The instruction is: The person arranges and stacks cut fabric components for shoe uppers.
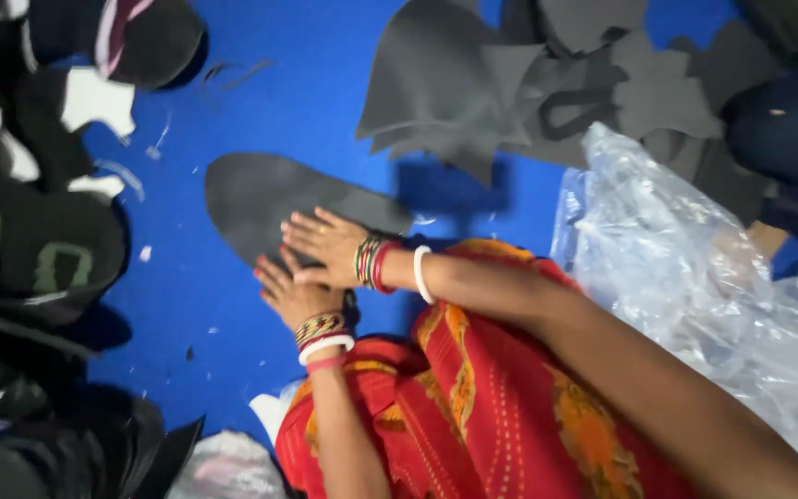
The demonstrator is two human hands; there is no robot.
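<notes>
A dark grey sole-shaped foam piece (260, 199) lies flat on the blue floor (325, 102). My right hand (325, 245) rests palm down on its near end, fingers spread, with coloured bangles at the wrist. My left hand (290, 294) lies just below it, also flat, its fingers at the sole's near edge and partly under the right hand. Neither hand grips anything. My red and orange garment (473, 407) covers my lap below the hands.
A heap of grey foam offcuts (528, 83) lies at the top right. Crumpled clear plastic sheeting (695, 277) is at the right. Black and white cut pieces (30, 240) pile along the left edge. Small scraps dot the blue floor.
</notes>
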